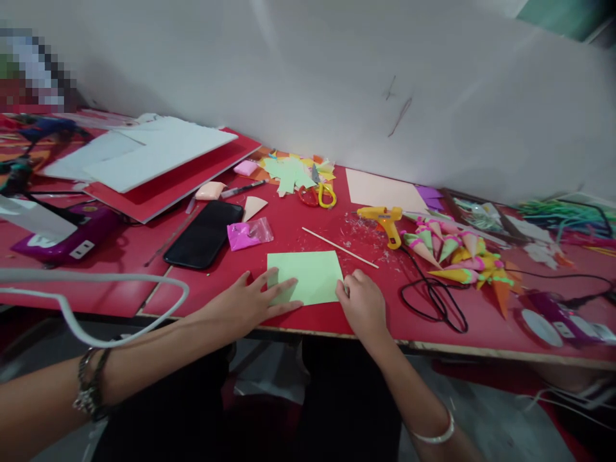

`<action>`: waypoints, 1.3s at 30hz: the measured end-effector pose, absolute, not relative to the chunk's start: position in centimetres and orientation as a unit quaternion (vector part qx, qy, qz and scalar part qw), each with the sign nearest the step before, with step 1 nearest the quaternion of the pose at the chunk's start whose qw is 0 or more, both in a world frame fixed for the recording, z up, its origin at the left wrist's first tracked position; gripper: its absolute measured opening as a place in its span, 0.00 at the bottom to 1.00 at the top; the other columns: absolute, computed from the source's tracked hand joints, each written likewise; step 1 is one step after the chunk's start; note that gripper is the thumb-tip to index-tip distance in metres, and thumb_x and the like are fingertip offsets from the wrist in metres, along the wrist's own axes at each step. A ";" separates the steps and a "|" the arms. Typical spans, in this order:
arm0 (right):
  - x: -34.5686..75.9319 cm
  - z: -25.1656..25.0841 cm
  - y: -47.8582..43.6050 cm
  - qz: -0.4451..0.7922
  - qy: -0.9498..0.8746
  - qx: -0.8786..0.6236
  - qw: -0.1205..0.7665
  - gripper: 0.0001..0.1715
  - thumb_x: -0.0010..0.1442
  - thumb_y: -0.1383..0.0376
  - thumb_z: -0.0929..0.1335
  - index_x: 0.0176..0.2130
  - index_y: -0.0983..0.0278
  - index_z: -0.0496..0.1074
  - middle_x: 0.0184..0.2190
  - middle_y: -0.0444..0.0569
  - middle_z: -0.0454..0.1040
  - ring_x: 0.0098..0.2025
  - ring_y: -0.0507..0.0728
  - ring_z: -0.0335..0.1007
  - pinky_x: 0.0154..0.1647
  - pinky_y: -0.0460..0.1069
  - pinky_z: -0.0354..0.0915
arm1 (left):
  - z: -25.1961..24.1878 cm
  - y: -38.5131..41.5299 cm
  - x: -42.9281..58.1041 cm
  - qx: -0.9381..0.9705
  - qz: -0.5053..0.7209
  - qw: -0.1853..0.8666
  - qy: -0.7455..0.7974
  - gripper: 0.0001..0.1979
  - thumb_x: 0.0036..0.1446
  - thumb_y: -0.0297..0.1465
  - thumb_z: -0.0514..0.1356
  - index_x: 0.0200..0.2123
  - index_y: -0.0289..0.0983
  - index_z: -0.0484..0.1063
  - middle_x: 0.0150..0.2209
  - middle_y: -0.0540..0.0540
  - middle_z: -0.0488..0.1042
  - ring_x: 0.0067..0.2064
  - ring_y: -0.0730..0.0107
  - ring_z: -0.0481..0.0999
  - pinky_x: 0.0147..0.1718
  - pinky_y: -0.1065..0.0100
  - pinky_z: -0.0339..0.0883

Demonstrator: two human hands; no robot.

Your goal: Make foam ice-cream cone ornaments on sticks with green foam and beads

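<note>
A light green sheet of paper [312,276] lies on the red table in front of me. My left hand [257,298] rests on its left side with the fingers spread. At the paper's right edge, my right hand [363,298] has its fingers curled and the thumb against that edge, closed on it. Just beyond the paper lies a thin wooden stick [339,247]. A small bag of pink material [249,234] and a black phone [205,234] are to the left of the stick. A yellow glue gun [385,221] sits to the right.
Scissors [323,194] lie by green paper scraps [291,174]. White boards [163,151] are stacked at back left. Small paper cones [447,244] and a black cord [433,301] lie right. Purple power strips [548,308] stand at both sides. A white cable [178,295] crosses the lower left.
</note>
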State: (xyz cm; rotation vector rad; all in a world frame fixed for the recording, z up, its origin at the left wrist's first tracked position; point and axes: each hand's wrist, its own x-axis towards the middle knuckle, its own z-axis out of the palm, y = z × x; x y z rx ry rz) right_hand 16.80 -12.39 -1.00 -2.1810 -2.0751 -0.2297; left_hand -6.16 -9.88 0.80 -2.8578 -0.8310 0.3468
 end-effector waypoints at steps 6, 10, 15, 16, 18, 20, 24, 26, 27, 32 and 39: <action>17.1 -1.3 -12.6 -0.092 -0.691 -0.709 0.105 0.14 0.56 0.62 0.60 0.42 0.65 0.64 0.35 0.51 0.67 0.38 0.57 0.62 0.33 0.48 0.57 | 1.5 -10.1 -7.2 -0.958 0.098 0.086 -0.254 0.36 0.47 0.20 0.54 0.56 0.56 0.48 0.60 0.51 0.49 0.57 0.55 0.55 0.45 0.57 0.60; 17.3 -1.4 -12.3 -0.161 -0.738 -0.649 0.090 0.24 0.56 0.68 0.60 0.53 0.63 0.55 0.47 0.55 0.63 0.46 0.60 0.60 0.39 0.51 0.59 | 1.2 -10.5 -8.4 -0.963 0.067 0.089 -0.247 0.33 0.49 0.21 0.53 0.55 0.53 0.51 0.59 0.51 0.52 0.57 0.58 0.56 0.47 0.59 0.58; 16.1 -0.6 -12.8 -0.167 -0.844 -0.506 0.059 0.28 0.57 0.74 0.57 0.56 0.58 0.52 0.52 0.54 0.60 0.53 0.61 0.54 0.50 0.57 0.54 | 0.6 -10.8 -10.2 -0.970 0.026 0.050 -0.237 0.31 0.51 0.19 0.50 0.56 0.51 0.51 0.58 0.50 0.54 0.57 0.61 0.57 0.50 0.59 0.54; 15.5 -0.5 -13.2 -0.153 -0.865 -0.474 0.062 0.27 0.57 0.74 0.57 0.55 0.59 0.54 0.52 0.54 0.61 0.53 0.60 0.54 0.51 0.58 0.53 | 0.6 -10.8 -10.4 -0.971 0.021 0.041 -0.236 0.31 0.51 0.19 0.50 0.56 0.50 0.51 0.58 0.50 0.54 0.57 0.62 0.57 0.51 0.59 0.53; 13.9 -0.5 -14.0 -0.109 -0.909 -0.396 0.069 0.23 0.58 0.72 0.57 0.54 0.62 0.56 0.51 0.54 0.63 0.53 0.58 0.56 0.52 0.56 0.53 | 0.4 -10.9 -10.6 -0.971 0.013 0.025 -0.238 0.32 0.50 0.18 0.49 0.56 0.49 0.51 0.58 0.49 0.54 0.58 0.64 0.55 0.53 0.61 0.51; 12.6 -0.6 -14.7 -0.082 -0.918 -0.382 0.072 0.22 0.58 0.71 0.57 0.53 0.66 0.57 0.50 0.54 0.64 0.51 0.57 0.58 0.48 0.53 0.57 | 0.3 -10.9 -10.6 -0.971 0.011 0.013 -0.237 0.34 0.49 0.17 0.49 0.57 0.48 0.49 0.59 0.50 0.53 0.59 0.66 0.52 0.54 0.63 0.49; 12.3 -0.5 -15.5 -0.060 -0.918 -0.387 0.065 0.21 0.58 0.71 0.56 0.52 0.68 0.58 0.52 0.53 0.63 0.52 0.57 0.57 0.47 0.52 0.58 | 0.1 -10.8 -10.7 -0.971 0.023 -0.003 -0.237 0.35 0.48 0.15 0.48 0.57 0.48 0.47 0.60 0.51 0.50 0.60 0.67 0.48 0.55 0.63 0.47; 13.1 -0.2 -15.6 -0.047 -0.912 -0.402 0.060 0.21 0.58 0.72 0.57 0.51 0.67 0.60 0.52 0.51 0.64 0.52 0.56 0.57 0.46 0.51 0.58 | 0.0 -10.8 -10.9 -0.971 0.017 -0.011 -0.238 0.35 0.48 0.15 0.47 0.57 0.49 0.49 0.60 0.51 0.50 0.60 0.68 0.50 0.55 0.64 0.48; 13.7 -0.1 -15.7 -0.040 -0.908 -0.413 0.057 0.20 0.57 0.72 0.58 0.51 0.67 0.61 0.51 0.50 0.64 0.51 0.56 0.58 0.46 0.51 0.58 | 0.0 -10.8 -11.0 -0.971 0.011 -0.015 -0.239 0.34 0.48 0.15 0.47 0.56 0.49 0.50 0.59 0.51 0.51 0.59 0.69 0.51 0.55 0.65 0.49; 16.4 0.4 -15.8 -0.034 -0.879 -0.472 0.053 0.19 0.56 0.72 0.60 0.48 0.64 0.64 0.49 0.48 0.67 0.48 0.55 0.61 0.45 0.51 0.59 | -0.1 -11.2 -11.3 -0.972 -0.011 -0.021 -0.236 0.32 0.48 0.16 0.48 0.55 0.44 0.55 0.57 0.49 0.56 0.57 0.71 0.56 0.54 0.69 0.50; 20.3 1.0 -16.3 -0.052 -0.846 -0.530 0.015 0.20 0.52 0.73 0.62 0.46 0.64 0.67 0.45 0.50 0.70 0.45 0.57 0.63 0.41 0.51 0.61 | 0.9 -11.8 -11.1 -0.969 0.021 0.003 -0.245 0.25 0.53 0.22 0.48 0.55 0.39 0.55 0.57 0.46 0.58 0.55 0.67 0.59 0.53 0.66 0.49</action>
